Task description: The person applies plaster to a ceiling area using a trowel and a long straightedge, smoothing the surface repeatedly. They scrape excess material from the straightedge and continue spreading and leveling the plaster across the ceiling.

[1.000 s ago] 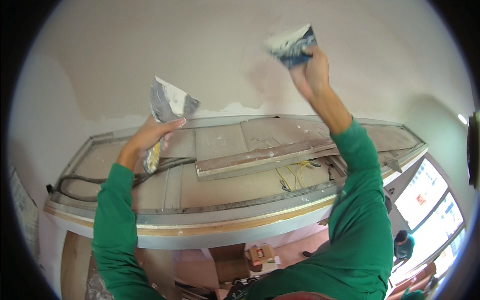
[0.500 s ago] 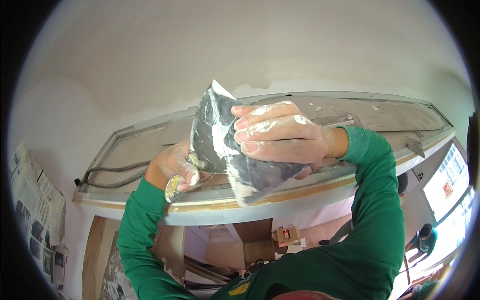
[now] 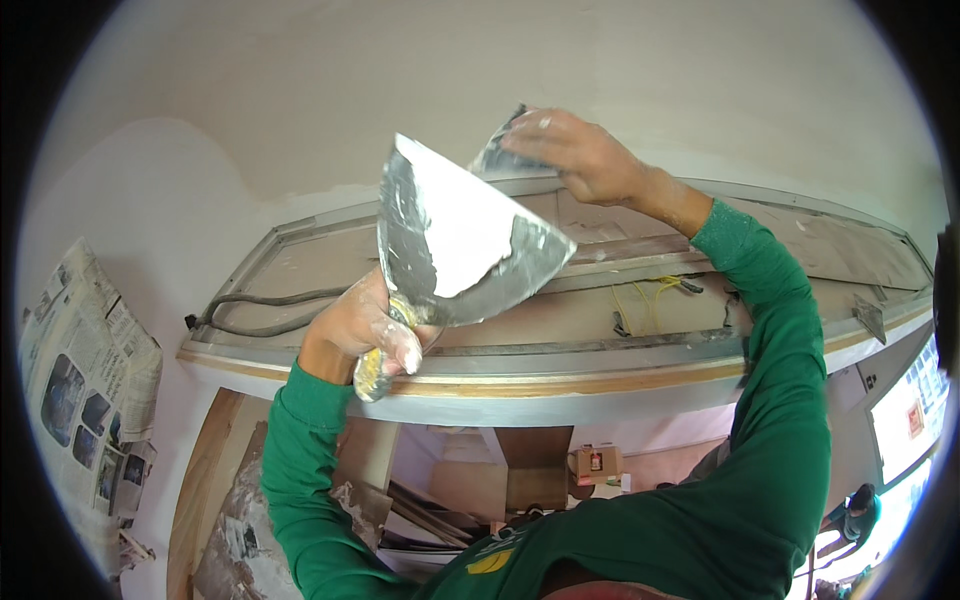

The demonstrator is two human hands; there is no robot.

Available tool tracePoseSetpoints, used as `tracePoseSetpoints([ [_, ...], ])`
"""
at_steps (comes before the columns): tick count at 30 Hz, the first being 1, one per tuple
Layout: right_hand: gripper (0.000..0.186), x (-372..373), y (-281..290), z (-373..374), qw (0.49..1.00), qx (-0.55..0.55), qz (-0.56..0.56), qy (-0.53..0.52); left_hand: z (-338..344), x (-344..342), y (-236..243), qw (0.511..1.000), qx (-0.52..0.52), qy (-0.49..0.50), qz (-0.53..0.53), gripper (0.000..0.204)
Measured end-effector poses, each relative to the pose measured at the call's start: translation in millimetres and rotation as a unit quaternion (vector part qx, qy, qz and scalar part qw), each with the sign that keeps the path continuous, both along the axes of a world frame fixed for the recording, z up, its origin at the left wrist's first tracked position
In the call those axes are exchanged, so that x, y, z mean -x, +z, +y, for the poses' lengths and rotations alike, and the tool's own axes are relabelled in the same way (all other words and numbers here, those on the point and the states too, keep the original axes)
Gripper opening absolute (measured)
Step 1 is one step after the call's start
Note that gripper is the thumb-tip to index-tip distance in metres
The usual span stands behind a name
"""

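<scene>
My left hand [image 3: 352, 322] is wrapped round the worn, yellowish handle of a broad putty knife [image 3: 452, 222]. Its dark, fan-shaped blade points up and carries a thick patch of white putty. Farther off, near the wall, my right hand [image 3: 592, 160] grips a dark flat scraper blade [image 3: 497, 152], fingers pressed over one face. Motion blurs those fingers a little, and most of the blade is covered by them. Whether the scraper touches the wall [image 3: 340, 110], I cannot tell. White smears mark both hands.
Below the wall runs a recessed ledge [image 3: 480, 385] with a wooden edge. On it lie a grey conduit [image 3: 265, 298], yellow wires [image 3: 655, 292] and a loose metal blade [image 3: 869, 318]. Newspaper [image 3: 95, 380] hangs at left. Lower down are a cardboard box [image 3: 597, 464] and another person [image 3: 855, 520].
My right hand has drawn the scraper off the putty knife, up toward the wall. The putty patch on the knife now shows fully. My left hand has shifted slightly right.
</scene>
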State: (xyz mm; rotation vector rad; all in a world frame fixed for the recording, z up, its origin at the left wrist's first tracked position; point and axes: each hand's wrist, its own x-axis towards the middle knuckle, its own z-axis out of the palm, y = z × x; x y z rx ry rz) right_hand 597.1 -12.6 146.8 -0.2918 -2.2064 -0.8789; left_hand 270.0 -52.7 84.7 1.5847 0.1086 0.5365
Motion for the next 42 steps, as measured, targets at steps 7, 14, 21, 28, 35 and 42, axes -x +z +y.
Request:
tracePoseSetpoints([
  [7,0.028,44,-29,-26,0.92,0.055,0.388,0.003,7,-35,-3,0.994,-0.038,0.067,-0.075,0.117],
  [14,0.031,88,-70,-42,0.955,0.122,0.268,0.027,-10,-37,-2,0.991,-0.046,-0.037,-0.124,0.12],
  [21,0.036,30,5,-6,0.558,0.745,0.221,0.293,11,14,-13,0.992,-0.01,-0.035,-0.124,0.114],
  [28,0.022,101,-26,-15,0.325,0.792,0.412,0.313,-4,-13,-20,0.996,0.029,-0.014,-0.088,0.118],
  [35,0.019,40,-8,26,0.373,0.645,0.573,0.342,-4,-9,-3,0.957,-0.064,0.18,-0.218,0.098],
  [42,0.022,72,-16,-48,0.366,0.709,0.495,0.342,11,6,6,0.575,-0.646,0.499,-0.053,0.012],
])
